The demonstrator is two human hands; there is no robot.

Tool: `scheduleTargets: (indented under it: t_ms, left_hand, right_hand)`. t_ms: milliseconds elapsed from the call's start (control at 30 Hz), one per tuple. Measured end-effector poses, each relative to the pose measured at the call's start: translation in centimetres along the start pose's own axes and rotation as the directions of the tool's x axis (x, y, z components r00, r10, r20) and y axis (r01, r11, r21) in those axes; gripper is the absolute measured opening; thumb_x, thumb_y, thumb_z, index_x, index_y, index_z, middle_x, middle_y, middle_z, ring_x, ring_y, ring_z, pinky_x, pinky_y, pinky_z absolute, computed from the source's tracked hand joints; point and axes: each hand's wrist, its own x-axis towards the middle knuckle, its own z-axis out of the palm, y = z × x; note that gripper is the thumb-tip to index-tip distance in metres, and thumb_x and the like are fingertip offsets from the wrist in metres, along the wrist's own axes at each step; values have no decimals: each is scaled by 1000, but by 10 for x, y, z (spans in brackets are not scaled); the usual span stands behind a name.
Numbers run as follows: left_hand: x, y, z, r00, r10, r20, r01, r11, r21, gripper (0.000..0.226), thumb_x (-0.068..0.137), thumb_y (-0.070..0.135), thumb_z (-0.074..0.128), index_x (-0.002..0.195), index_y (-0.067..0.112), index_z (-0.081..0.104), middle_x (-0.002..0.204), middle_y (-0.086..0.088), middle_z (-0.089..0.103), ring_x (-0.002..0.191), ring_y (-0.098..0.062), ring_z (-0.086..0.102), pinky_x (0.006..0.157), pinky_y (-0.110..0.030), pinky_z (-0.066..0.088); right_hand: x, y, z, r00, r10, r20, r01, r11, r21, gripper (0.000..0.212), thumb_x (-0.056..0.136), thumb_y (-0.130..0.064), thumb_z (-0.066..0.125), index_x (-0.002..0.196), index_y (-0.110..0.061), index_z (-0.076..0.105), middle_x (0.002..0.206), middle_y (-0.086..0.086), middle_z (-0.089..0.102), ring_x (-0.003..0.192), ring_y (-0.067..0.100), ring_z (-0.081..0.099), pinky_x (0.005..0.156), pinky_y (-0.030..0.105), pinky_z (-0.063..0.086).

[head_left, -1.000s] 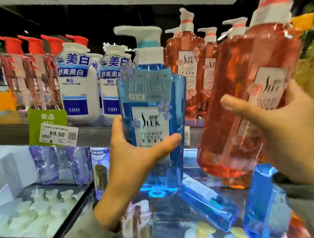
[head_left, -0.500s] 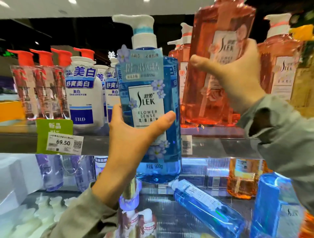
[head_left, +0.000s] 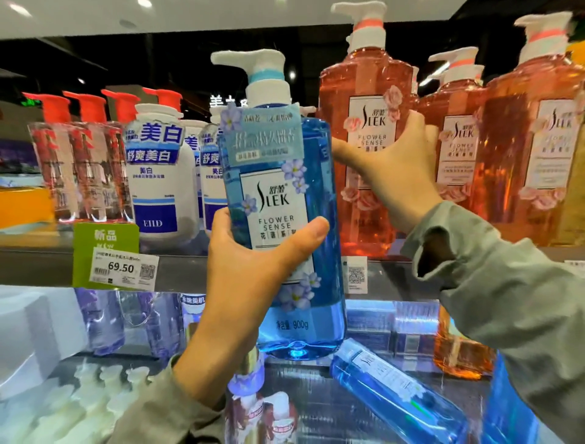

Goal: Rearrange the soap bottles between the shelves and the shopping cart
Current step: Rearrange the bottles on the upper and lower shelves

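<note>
Bright overhead light from round white ceiling spots point(head_left: 143, 3); backdrop behind shelves dark. Translucent blue pump bottle point(head_left: 285, 222): base glows, label sharp. Wide-lens bowing at edges. Translucent orange pump bottles point(head_left: 538, 164) far right smeared; white moulded pump heads point(head_left: 104, 383) lower left soft.

1. Blue soap bottle point(head_left: 323, 196) gripped by left hand point(head_left: 250, 272): glossy clear plastic.
2. Pump point(head_left: 262, 73) above that grip: matt white plastic.
3. Pink soap bottle point(head_left: 357, 92) gripped by right hand point(head_left: 395, 164): glossy translucent plastic.

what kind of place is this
Probably a shop's toiletries aisle: a 69.50 price tag on the shelf edge, rows of identical white bottles, and matching pump bottles in hand, a blue bottle and a pink bottle.
</note>
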Motion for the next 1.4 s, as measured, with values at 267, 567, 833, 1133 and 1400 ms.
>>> scheduleTargets:
  t_ms: [267, 567, 833, 1133, 1400]
  left_hand:
    - [-10, -4, 2, 1000, 5, 5, -5, 1000, 26, 74, 46, 38, 85, 107, 14, 51, 82, 6, 71, 63, -15, 66, 46, -19, 48]
    - [-24, -12, -1, 999, 33, 20, -35, 995, 95, 78, 45, 41, 87, 109, 18, 49, 92, 1, 71, 71, -22, 67, 57, -32, 52]
    - [-40, -16, 1, 997, 72, -5, -71, 992, 106, 70, 45, 41, 83, 104, 27, 48, 95, 9, 69, 82, -10, 68, 64, -20, 55]
    - [-74, -56, -3, 999, 0, -50, 5, 994, 106, 81, 47, 36, 85, 117, 20, 46, 104, 6, 67, 92, -8, 68, 73, -22, 56]
    - [-105, -94, 6, 989, -88, -121, 100, 991, 94, 77, 39, 16, 78, 99, 44, 37, 91, 28, 64, 82, 14, 62, 62, -2, 46]
  right_hand:
    - [-6, 4, -11, 995, 4, 102, 0, 999, -39, 93, 63, -64, 75, 131, -14, 39, 131, 4, 40, 120, 18, 43, 105, 42, 40]
    - [-32, 21, -31, 974, -16, 224, 18, 1000, -6, 81, 57, -63, 73, 122, -24, 45, 125, 1, 56, 114, 17, 55, 96, 43, 48]
    - [-63, 26, -53, 966, -21, 257, 14, 999, 29, 61, 80, -29, 73, 133, -15, 47, 128, 3, 53, 114, 13, 54, 101, 33, 46]
    - [-136, 45, -77, 961, -129, 245, 45, 945, 324, 16, 84, -12, 66, 100, -15, 64, 94, 3, 67, 87, 14, 63, 83, 37, 55]
    - [-189, 103, -74, 936, 113, 333, -211, 938, 275, 11, 80, -12, 69, 90, -14, 68, 84, -3, 69, 78, 10, 65, 75, 21, 52]
